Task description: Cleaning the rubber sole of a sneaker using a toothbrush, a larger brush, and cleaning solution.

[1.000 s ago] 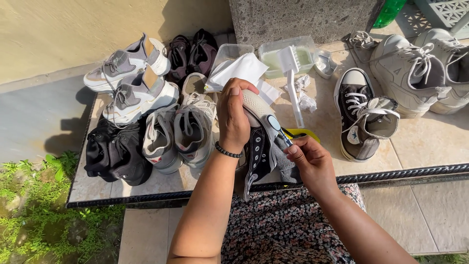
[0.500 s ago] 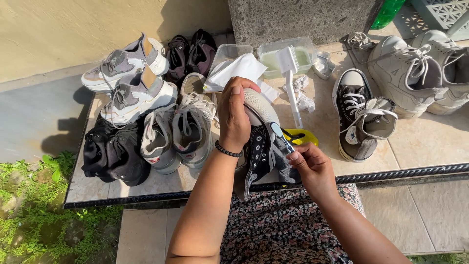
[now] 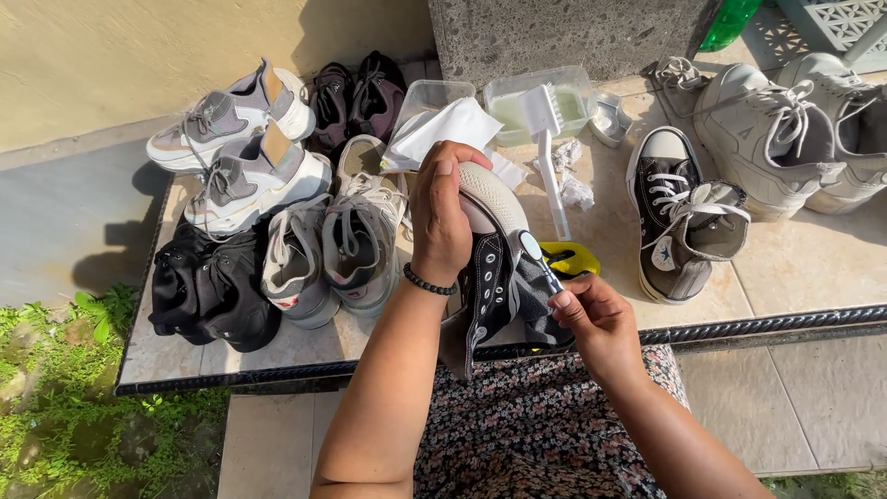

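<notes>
Sunlit tiled table (image 3: 813, 268) holds many shoes; left hand (image 3: 442, 217) grips a black sneaker (image 3: 494, 277), right hand (image 3: 596, 319) pinches a brush (image 3: 540, 263), cleaning seemingly midway.

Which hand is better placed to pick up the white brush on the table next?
Probably right. The right hand pinches only the edge of the black sneaker and lies on the same side as the white brush. The left hand grips the sneaker's toe, holding it up.
</notes>
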